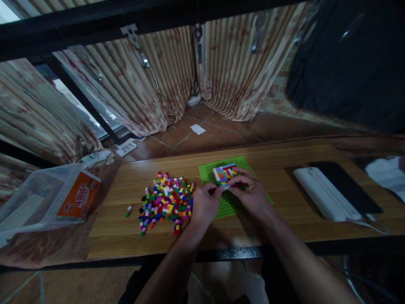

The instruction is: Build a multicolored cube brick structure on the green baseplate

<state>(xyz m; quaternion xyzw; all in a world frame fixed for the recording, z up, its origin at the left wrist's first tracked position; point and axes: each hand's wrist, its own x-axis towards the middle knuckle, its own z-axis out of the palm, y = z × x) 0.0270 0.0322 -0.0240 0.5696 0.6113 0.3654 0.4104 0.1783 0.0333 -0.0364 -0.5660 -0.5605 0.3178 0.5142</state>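
Note:
A green studded baseplate (205, 169) lies on the table, and a small multicoloured structure of toy building bricks (222, 174) stands on it. At the structure's near left corner, my left hand (206, 203) is closed, thumb and fingertips pressed against the bricks. From the right, my right hand (251, 192) curls over the structure, its thumb at the front edge and its fingers along the right side. Both thumbs almost meet at the front row. Fingers cover the right part of the structure. Left of the baseplate spreads a pile of loose toy bricks (166, 200) in many colours.
The wooden table (110, 236) carries a white oblong device (325, 192) with a cord and a dark flat panel (351, 185) at right. A clear plastic box (41, 185) with an orange label stands at left. Curtains (230, 71) hang beyond the table.

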